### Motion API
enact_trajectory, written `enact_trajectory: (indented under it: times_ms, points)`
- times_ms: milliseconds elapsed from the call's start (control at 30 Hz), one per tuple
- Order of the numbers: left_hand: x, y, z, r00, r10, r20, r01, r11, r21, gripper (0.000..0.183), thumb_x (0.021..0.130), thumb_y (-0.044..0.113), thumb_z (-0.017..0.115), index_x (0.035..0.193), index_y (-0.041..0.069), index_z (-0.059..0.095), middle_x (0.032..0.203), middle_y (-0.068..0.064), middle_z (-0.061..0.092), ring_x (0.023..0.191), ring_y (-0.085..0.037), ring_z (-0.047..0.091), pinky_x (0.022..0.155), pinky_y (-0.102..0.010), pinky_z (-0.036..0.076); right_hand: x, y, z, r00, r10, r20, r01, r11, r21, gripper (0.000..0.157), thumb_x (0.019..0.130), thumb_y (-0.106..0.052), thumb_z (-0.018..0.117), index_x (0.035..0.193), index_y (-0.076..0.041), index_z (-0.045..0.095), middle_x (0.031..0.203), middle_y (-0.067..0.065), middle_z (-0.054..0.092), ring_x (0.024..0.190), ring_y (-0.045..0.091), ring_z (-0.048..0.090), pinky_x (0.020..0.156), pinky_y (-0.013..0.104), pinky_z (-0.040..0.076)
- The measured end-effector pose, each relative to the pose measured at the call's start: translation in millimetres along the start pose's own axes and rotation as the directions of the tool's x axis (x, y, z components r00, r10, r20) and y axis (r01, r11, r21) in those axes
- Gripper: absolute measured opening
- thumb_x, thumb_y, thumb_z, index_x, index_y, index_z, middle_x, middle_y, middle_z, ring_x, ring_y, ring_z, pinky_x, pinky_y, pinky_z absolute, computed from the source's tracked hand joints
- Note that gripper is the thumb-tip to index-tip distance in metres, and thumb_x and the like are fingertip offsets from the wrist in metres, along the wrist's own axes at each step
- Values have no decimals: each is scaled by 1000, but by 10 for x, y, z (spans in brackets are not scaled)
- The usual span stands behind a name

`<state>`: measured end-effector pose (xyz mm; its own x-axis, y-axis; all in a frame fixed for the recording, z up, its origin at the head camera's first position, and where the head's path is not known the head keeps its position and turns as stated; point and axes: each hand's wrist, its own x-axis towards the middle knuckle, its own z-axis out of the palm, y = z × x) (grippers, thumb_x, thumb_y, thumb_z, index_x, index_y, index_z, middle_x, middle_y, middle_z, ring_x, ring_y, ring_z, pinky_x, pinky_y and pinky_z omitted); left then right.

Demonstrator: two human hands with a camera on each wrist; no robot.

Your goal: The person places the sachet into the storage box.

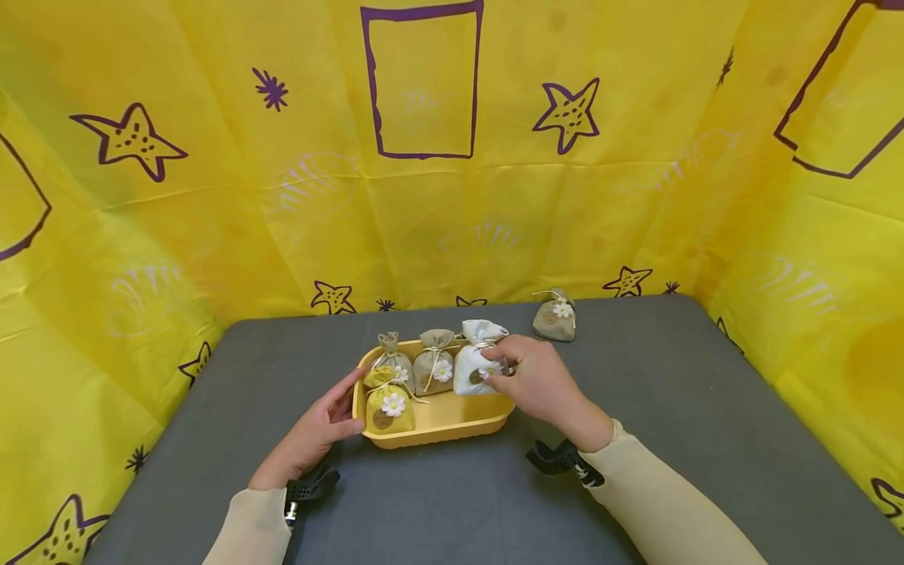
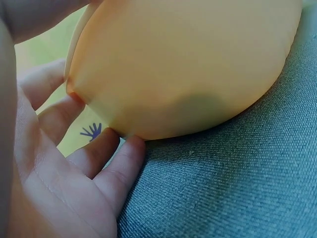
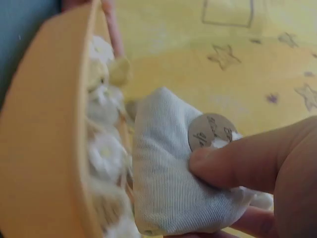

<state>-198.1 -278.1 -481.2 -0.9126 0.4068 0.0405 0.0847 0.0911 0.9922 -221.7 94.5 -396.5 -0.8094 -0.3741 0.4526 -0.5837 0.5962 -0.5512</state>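
Note:
My right hand [image 1: 542, 382] pinches a white drawstring sachet [image 1: 466, 367] over the right end of a yellow-orange tray [image 1: 448, 429]. In the right wrist view, the thumb presses the striped cloth of the white sachet [image 3: 166, 163] beside its round brown tag. My left hand [image 1: 319, 431] holds the tray's left end, its fingertips against the outer wall in the left wrist view. Inside the tray sit a yellow sachet [image 1: 401, 424] in front, and a grey-beige sachet [image 1: 384, 359] and a tan sachet [image 1: 426, 378] behind, each with a white flower.
Another brown sachet [image 1: 548, 323] with a white flower lies near the back of the grey tabletop [image 1: 452, 502], right of the tray. Yellow cloth walls [image 1: 424, 227] with purple drawings enclose the back and sides.

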Motion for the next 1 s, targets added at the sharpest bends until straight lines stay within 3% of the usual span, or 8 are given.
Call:
enact_trajectory:
  times_ms: [333, 500, 633, 733, 1000]
  points:
    - [10, -19, -13, 1000, 15, 6, -15, 1000, -10, 81, 97, 9, 67, 161, 16, 18, 165, -11, 9, 148, -32, 15, 104, -20, 35, 126, -265, 352, 994, 58, 94, -59, 998, 13, 23, 79, -15, 85, 101, -15, 77, 102, -6, 69, 76, 8, 57, 65, 27, 49]
    - [13, -19, -12, 1000, 13, 4, -13, 1000, -7, 81, 97, 9, 67, 161, 17, 19, 165, -11, 9, 148, -31, 15, 104, -20, 34, 149, -257, 502, 985, 55, 165, -59, 998, 18, 30, 84, -19, 82, 112, -13, 75, 108, -1, 68, 84, 14, 59, 71, 30, 51]
    - [23, -17, -11, 1000, 13, 5, -13, 1000, -4, 80, 97, 9, 67, 161, 17, 19, 165, -10, 10, 148, -31, 16, 104, -20, 34, 166, -202, 583, 956, 61, 286, -48, 997, -53, 39, 86, -24, 79, 124, -14, 70, 115, 0, 67, 95, 18, 61, 81, 35, 51]
    - [25, -18, -10, 1000, 10, 7, -10, 1000, -3, 79, 97, 10, 66, 161, 18, 20, 165, -10, 10, 148, -30, 16, 104, -19, 34, 167, -178, 594, 934, 63, 351, -31, 995, -95, 42, 85, -24, 80, 126, -14, 70, 116, 1, 68, 94, 19, 61, 81, 36, 50]
    - [13, -15, -17, 1000, 6, 3, -6, 1000, 6, 79, 97, 9, 66, 161, 19, 20, 165, -9, 10, 148, -30, 15, 104, -19, 34, 201, -207, 604, 892, 68, 446, -43, 997, -65, 45, 83, -17, 82, 126, -13, 70, 109, -1, 67, 77, 13, 53, 67, 29, 45]
